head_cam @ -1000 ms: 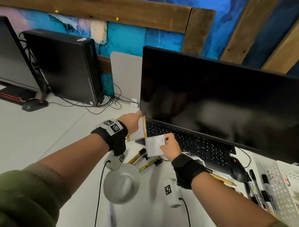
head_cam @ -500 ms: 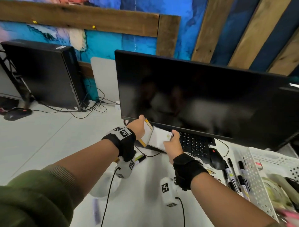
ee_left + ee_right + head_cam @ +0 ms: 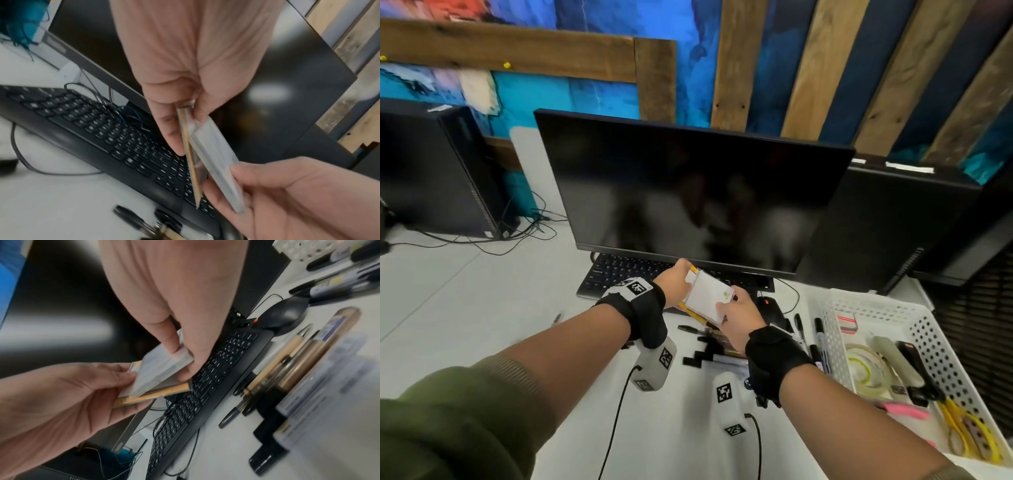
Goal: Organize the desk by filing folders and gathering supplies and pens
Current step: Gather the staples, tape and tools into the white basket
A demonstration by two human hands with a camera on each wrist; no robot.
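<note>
In front of the monitor, above the keyboard, both hands hold two small pads together. My left hand pinches a thin yellow-edged pad at its far end, thumb on one face and fingers on the other. My right hand grips a thicker white pad at its near corner, thumb on top, and holds it flat against the yellow-edged pad. The white pad covers most of the other pad. Loose pens and markers lie on the desk below and to the right of my hands.
A white perforated basket stands at the right with tape, scissors and a pink highlighter inside. A black keyboard and mouse lie under the dark monitor. Black computer towers flank it, with cables at the back left.
Both hands have moved to the right along the keyboard. The white pad, held apart from the yellow-edged pad a second ago, now lies against it.
</note>
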